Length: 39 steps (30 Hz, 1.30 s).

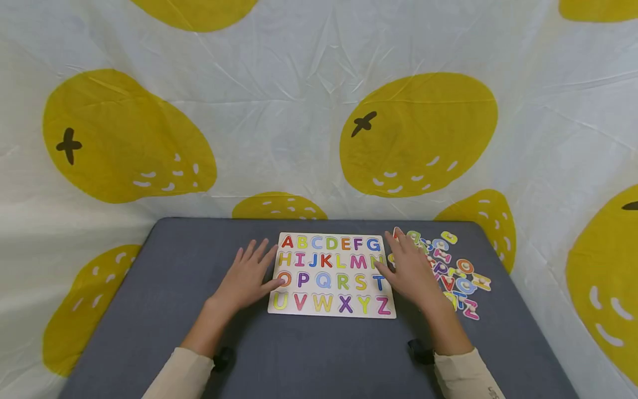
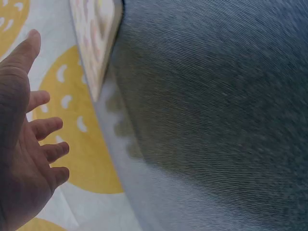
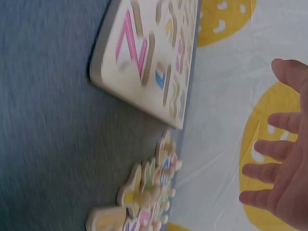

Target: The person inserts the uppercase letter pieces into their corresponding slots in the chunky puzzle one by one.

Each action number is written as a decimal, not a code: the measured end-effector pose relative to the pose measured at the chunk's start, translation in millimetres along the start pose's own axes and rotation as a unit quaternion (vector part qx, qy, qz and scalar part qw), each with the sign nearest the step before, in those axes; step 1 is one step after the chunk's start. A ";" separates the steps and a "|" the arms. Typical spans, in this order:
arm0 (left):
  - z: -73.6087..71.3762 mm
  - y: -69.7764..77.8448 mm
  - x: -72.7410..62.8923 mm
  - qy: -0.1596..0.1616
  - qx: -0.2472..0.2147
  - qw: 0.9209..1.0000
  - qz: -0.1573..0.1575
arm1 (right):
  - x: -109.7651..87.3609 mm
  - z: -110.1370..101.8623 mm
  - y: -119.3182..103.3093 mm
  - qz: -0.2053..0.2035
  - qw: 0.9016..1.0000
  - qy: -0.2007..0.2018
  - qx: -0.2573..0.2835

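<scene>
A wooden alphabet puzzle board (image 1: pixel 331 291) lies flat on the table, its letter recesses coloured from A to Z. My left hand (image 1: pixel 247 275) is spread at the board's left edge, thumb over the O; the left wrist view shows that hand (image 2: pixel 33 144) with its fingers apart, holding nothing. At the board's right edge my right hand (image 1: pixel 411 269) is spread too, its thumb near the N and its fingers over part of the letter pile. In the right wrist view this hand (image 3: pixel 284 159) holds nothing. Loose knobbed letter pieces (image 1: pixel 466 285) lie heaped right of the board, partly hidden by the right hand.
The dark grey table (image 1: pixel 319 354) has rounded far corners. Behind it hangs a white cloth (image 1: pixel 279 149) with large yellow fruit shapes. A dark band (image 1: pixel 421 352) sits at the right wrist, another dark band (image 1: pixel 224 359) at the left.
</scene>
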<state>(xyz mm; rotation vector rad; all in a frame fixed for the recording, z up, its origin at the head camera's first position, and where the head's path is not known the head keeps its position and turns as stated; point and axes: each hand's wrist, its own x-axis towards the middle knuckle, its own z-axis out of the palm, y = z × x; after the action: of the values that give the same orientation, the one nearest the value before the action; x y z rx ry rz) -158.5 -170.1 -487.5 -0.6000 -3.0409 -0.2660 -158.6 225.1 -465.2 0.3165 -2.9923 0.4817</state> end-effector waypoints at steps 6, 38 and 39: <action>8.1 -9.8 1.5 -0.020 -0.060 0.998 0.000 | 9.7 -10.4 19.2 0.007 0.999 -0.019 0.045; 31.0 -38.9 4.4 -0.087 -0.154 0.983 0.042 | 83.7 11.4 102.7 0.036 0.990 -0.073 0.116; 31.1 -39.5 4.3 -0.088 -0.154 0.983 0.042 | 86.0 13.5 104.0 0.039 0.990 -0.076 0.115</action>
<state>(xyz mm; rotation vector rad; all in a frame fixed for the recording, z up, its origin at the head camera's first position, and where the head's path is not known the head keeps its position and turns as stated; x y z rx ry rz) -177.4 -199.1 -524.3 -0.8057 -3.1542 -0.7271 -265.9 301.1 -498.4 0.2651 -3.1081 0.8511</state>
